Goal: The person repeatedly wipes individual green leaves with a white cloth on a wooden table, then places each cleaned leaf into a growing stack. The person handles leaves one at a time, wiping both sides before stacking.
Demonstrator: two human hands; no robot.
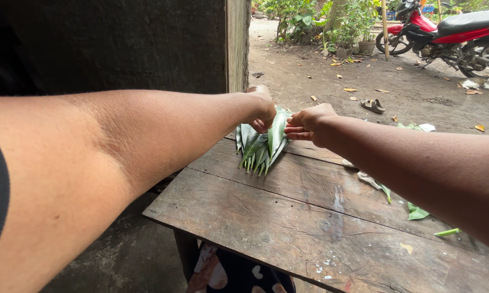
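Both arms extend over a worn wooden table (288, 217) toward its far edge. A bundle of long green leaves (261, 142) lies there at about 12 o'clock from the viewer, stems pointing back toward the person, tips fanned toward the ground beyond.

The left hand (261, 106) rests on the top of the bundle from the 10 o'clock side. Its fingers are curled down together onto the leaves; whether they pinch a leaf or merely press cannot be told, as the fingertips are hidden.

The right hand (309, 123) meets the bundle from the 2 o'clock side. Its fingers are held close together and extended, touching the edge of the outermost leaf.

Loose leaf scraps (418, 212) lie along the table's right edge at about 4 o'clock from the bundle, well apart from it.

Beyond the table, bare dirt ground carries a pair of sandals (373, 105) at 1 o'clock. A red motorcycle (451, 33) stands farther off at 2 o'clock, with potted plants (358, 32) beside it. A dark wall (109, 43) fills the 10 o'clock quarter.
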